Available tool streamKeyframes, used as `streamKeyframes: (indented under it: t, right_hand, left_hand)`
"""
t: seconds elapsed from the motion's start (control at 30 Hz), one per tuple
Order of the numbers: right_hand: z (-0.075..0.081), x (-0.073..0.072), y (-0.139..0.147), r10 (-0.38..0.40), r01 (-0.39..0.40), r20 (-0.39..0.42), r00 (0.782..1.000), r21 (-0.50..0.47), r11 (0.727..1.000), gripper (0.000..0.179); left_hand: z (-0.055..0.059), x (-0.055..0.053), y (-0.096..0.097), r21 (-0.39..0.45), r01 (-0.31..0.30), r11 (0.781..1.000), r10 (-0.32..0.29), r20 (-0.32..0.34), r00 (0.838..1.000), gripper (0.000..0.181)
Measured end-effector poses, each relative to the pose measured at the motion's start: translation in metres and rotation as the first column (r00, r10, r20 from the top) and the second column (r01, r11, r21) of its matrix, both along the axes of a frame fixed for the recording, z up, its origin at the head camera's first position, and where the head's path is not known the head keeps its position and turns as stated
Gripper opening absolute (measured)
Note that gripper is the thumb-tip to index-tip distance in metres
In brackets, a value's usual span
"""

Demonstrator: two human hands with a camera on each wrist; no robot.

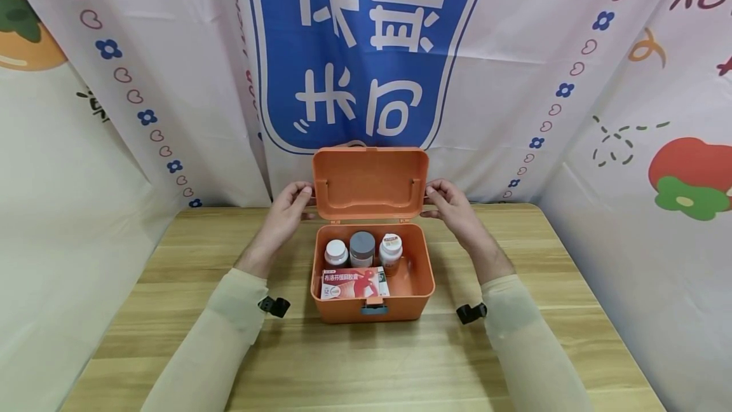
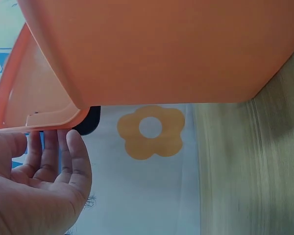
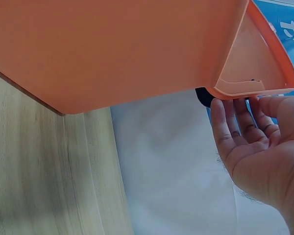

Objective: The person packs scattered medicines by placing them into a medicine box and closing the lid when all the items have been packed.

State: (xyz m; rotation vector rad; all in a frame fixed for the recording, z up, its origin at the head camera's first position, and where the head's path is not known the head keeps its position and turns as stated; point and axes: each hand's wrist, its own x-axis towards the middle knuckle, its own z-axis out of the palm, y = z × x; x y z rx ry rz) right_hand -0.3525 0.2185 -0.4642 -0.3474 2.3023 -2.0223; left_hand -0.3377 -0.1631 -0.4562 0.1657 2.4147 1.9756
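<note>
An orange storage box [image 1: 420, 259] stands on the table with its lid [image 1: 370, 183] raised upright at the back. My left hand [image 1: 291, 202] holds the lid's left edge, thumb in front and fingers reaching behind it. At the opposite edge, my right hand [image 1: 448, 205] grips the lid in the same way. Inside the box are a white-capped bottle [image 1: 336, 253], a grey-capped bottle [image 1: 362, 247] and a white bottle [image 1: 391, 250] with a label on its cap. A red and white medicine box [image 1: 351, 283] leans in front of them. Both wrist views show fingertips right at the lid [image 2: 44, 107] edge.
The wooden table [image 1: 354, 367] extends around the box. A white printed curtain [image 1: 503, 75] with a large blue sign hangs close behind the lid. A blue-grey latch [image 1: 374, 310] sits on the box's front. Printed cloth walls flank both sides.
</note>
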Motion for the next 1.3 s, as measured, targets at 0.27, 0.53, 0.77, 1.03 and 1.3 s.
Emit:
streamKeyframes:
  t: [0.27, 0.53, 0.77, 1.03, 1.3]
  right_hand:
    - [0.001, 0.002, 0.002, 0.016, -0.016, -0.022, 1.000, 0.037, 0.999, 0.031]
    - [0.002, 0.004, 0.006, 0.058, -0.057, -0.016, 0.998, 0.034, 0.998, 0.026]
    - [-0.001, 0.004, 0.012, 0.091, -0.092, 0.014, 0.996, 0.062, 0.994, 0.025]
    - [-0.005, 0.005, 0.016, 0.128, -0.131, 0.039, 0.991, 0.085, 0.988, 0.036]
    - [-0.006, 0.006, 0.022, 0.192, -0.202, 0.073, 0.979, 0.168, 0.965, 0.056]
  left_hand:
    - [-0.002, 0.000, -0.002, 0.011, 0.011, 1.000, -0.011, -0.015, 1.000, 0.041]
    - [0.000, 0.004, -0.005, 0.001, 0.040, 0.999, -0.040, -0.011, 0.999, 0.039]
    - [-0.003, 0.007, -0.011, -0.031, 0.094, 0.995, -0.094, -0.010, 0.996, 0.035]
    - [-0.004, 0.010, -0.014, -0.082, 0.132, 0.988, -0.131, 0.014, 0.991, 0.046]
    - [-0.006, 0.014, -0.019, -0.135, 0.203, 0.970, -0.198, 0.047, 0.979, 0.062]
